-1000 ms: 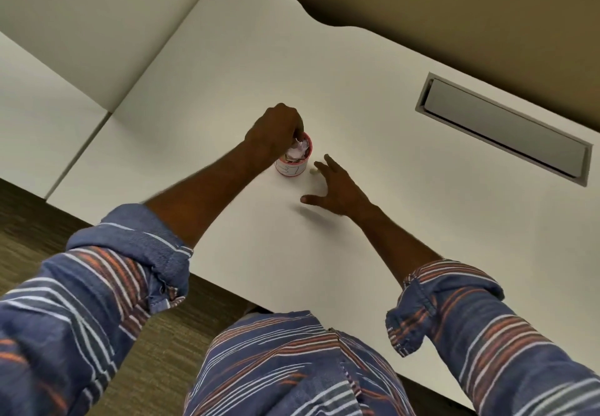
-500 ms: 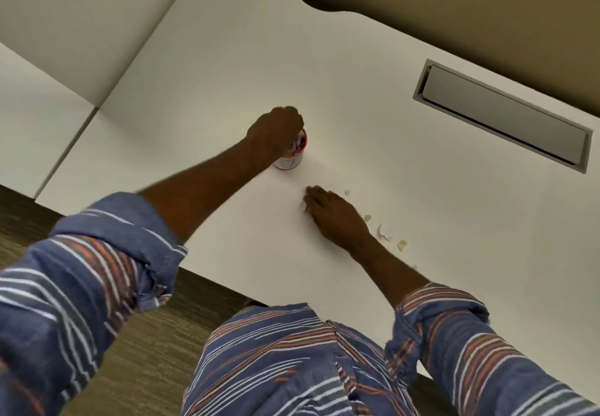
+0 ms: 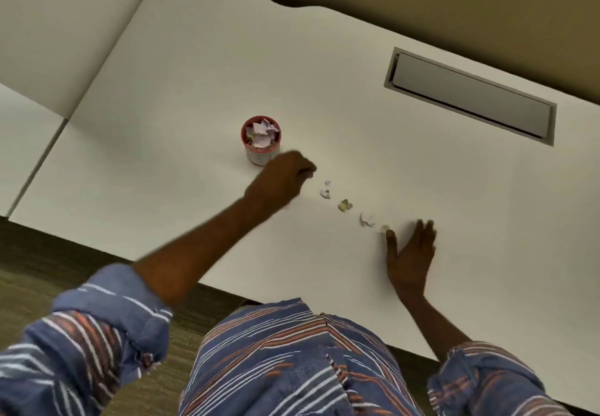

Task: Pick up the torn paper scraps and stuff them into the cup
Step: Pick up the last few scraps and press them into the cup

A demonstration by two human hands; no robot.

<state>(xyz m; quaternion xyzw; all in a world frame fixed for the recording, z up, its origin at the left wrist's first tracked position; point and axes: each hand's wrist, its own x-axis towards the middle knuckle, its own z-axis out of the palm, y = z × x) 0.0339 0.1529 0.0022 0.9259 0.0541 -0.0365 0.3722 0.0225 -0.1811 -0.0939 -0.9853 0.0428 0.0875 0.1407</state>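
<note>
A small red-rimmed cup [image 3: 260, 142] stands upright mid-table, packed with torn paper scraps [image 3: 261, 132]. My left hand [image 3: 285, 175] hovers just right of and in front of the cup, blurred, fingers curled, with no paper showing in it. A diagonal trail of loose scraps lies on the table: two white bits [image 3: 325, 192], a tan piece [image 3: 344, 205], a white piece [image 3: 367, 219] and a small tan bit [image 3: 384, 228]. My right hand [image 3: 410, 253] lies flat and open on the table, its thumb tip beside that last tan bit.
The white table [image 3: 181, 97] has a grey cable hatch [image 3: 470, 95] at the far right and a seam to a neighbouring desk [image 3: 26, 129] at the left. Its front edge runs close to my striped shirt; carpet lies below.
My left hand has come off the cup and moved right and toward me. My right hand has slid right and opened flat, uncovering the trail of scraps.
</note>
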